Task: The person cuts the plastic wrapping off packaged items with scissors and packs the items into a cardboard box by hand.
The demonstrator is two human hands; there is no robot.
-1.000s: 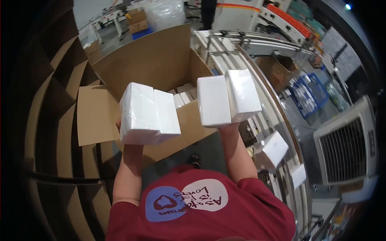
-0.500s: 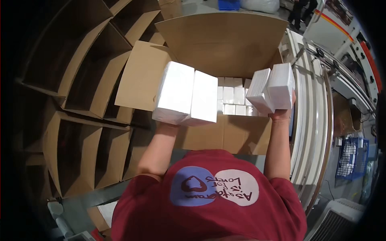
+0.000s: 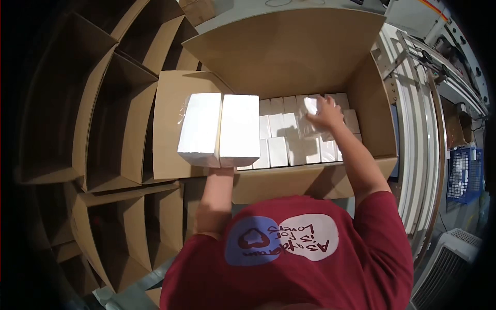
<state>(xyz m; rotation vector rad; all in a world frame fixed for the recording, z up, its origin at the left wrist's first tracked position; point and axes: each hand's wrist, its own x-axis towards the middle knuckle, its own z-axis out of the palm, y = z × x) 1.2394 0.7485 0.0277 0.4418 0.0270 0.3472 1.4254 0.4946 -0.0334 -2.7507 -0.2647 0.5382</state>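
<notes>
Two white packs point(image 3: 202, 124), side by side in clear wrap, rest on my left hand point(image 3: 221, 170), over the left part of a big open cardboard box point(image 3: 289, 51). That hand's fingers are hidden beneath the packs. Inside the box, my right hand point(image 3: 328, 114) has its fingers curved over a clear-wrapped white pack point(image 3: 311, 106), among rows of white packs point(image 3: 278, 151) that cover the box's floor.
Empty open cardboard boxes point(image 3: 116, 129) stand stacked on the left. A conveyor with metal rails point(image 3: 408, 150) runs along the right side. Beyond it are a blue crate point(image 3: 464, 175) and a grey-white vented unit point(image 3: 449, 266).
My right hand has gone down into the box with its packs, which it earlier held above the rim. My left hand still holds its pair, slightly further left. The view has turned toward the box.
</notes>
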